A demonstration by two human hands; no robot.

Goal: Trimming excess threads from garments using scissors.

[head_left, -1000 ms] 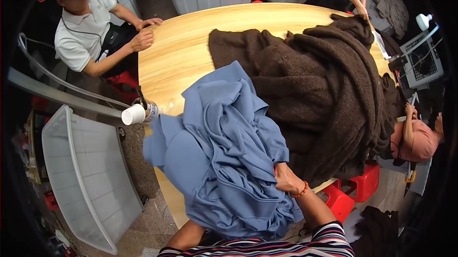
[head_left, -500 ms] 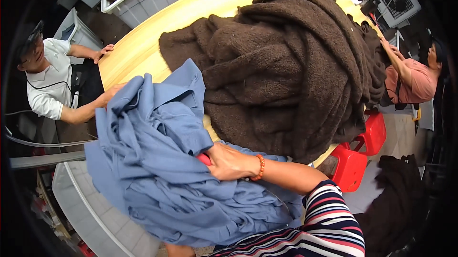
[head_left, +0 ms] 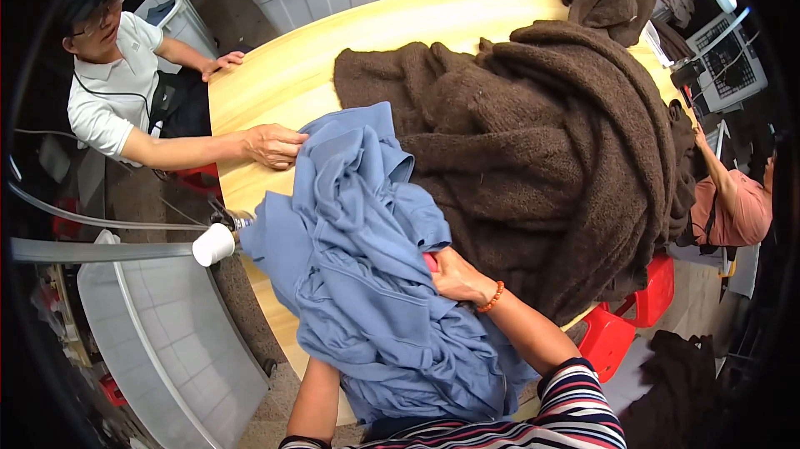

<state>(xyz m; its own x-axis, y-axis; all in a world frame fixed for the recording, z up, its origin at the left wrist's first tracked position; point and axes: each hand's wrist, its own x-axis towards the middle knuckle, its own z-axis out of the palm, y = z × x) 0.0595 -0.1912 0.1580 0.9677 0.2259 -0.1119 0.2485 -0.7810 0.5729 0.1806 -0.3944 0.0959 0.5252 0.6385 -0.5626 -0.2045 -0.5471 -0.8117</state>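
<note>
A bunched blue garment lies over the near edge of the table. My right hand, wearing an orange bead bracelet, presses against its right side. Its fingers are closed round a small pinkish-red object, mostly hidden by hand and fabric. From the lower edge my left forearm runs under the blue fabric, which covers that hand and its fingers. At the garment's far left edge, a co-worker's hand is close to or touching the cloth. A large heap of dark brown knit fabric sits just beyond my right hand.
The yellow wood-topped table curves round the heap. A white cone-shaped spool stands out at its left edge, above a grey bin. Red stools are at right. One co-worker is at left, another at far right.
The blue garment and my right hand have shifted right in the view. My left forearm shows more. The left co-worker's near hand is now plainly seen beside the cloth, and the white spool is uncovered.
</note>
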